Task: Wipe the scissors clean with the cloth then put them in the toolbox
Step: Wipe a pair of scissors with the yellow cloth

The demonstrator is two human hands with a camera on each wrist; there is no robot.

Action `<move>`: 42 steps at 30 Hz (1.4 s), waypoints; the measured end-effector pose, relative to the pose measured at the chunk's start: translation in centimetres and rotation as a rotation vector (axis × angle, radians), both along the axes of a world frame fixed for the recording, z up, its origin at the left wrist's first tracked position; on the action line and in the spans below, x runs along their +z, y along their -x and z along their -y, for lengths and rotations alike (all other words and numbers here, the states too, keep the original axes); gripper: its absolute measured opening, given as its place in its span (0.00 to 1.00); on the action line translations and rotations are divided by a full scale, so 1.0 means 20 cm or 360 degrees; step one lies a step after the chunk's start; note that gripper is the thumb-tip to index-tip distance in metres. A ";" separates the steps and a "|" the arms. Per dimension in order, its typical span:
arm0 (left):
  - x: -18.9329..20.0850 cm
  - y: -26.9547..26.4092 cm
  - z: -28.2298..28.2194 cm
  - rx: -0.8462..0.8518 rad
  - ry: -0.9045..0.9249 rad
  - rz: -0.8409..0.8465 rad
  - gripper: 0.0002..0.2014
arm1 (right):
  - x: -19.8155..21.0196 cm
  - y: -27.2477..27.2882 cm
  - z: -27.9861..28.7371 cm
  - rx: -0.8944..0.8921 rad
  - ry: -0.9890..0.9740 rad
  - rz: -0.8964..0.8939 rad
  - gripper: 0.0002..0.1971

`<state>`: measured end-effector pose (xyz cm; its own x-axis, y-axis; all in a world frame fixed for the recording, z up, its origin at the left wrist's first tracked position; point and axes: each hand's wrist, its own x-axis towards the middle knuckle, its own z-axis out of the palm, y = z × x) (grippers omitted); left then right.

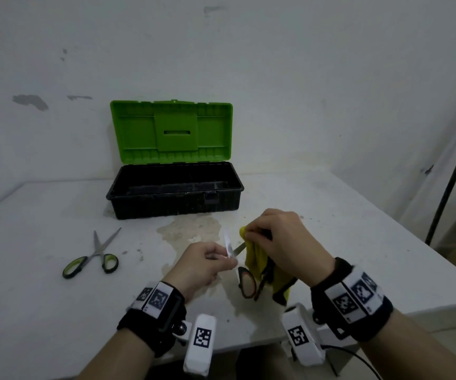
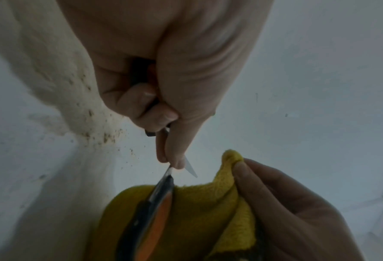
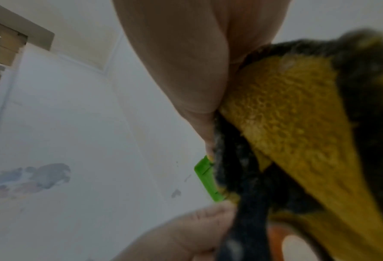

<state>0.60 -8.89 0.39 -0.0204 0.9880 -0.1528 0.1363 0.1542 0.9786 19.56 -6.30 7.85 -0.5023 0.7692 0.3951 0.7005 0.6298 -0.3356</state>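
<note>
Orange-and-black-handled scissors (image 1: 244,281) hang spread above the table's front. My left hand (image 1: 228,260) pinches them by the blades, thumb on the metal (image 2: 177,164). One blade (image 1: 227,242) points up and away; the other runs into a yellow cloth (image 1: 254,259). My right hand (image 1: 248,234) grips the cloth (image 2: 199,203), bunched over that blade. In the right wrist view the cloth (image 3: 297,123) fills the right side. The black toolbox (image 1: 174,200) stands with its green lid (image 1: 172,133) raised, behind the hands. I cannot see what lies inside it.
A second pair of scissors with green handles (image 1: 95,256) lies closed on the white table (image 1: 344,242) at the left. A stained patch (image 1: 191,229) lies in front of the toolbox. The wall is close behind, and a dark pole (image 1: 451,174) leans at the right.
</note>
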 end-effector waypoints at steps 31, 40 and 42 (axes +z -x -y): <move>0.01 -0.03 0.00 0.0092 -0.0001 0.0328 0.08 | 0.00 0.00 -0.03 0.0323 -0.0012 0.0463 0.09; -0.02 0.00 -0.02 0.0326 0.0041 0.0370 0.03 | 0.15 -0.07 0.02 0.0213 -0.0066 0.0311 0.08; -0.01 0.00 -0.02 0.0338 0.0006 0.0330 0.04 | 0.14 -0.04 0.05 0.0215 -0.0060 0.0360 0.08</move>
<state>0.63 -8.43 0.14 -0.1944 0.9645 -0.1789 -0.1024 0.1614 0.9816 20.32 -7.21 10.74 -0.6783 0.6759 0.2882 0.6637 0.7319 -0.1545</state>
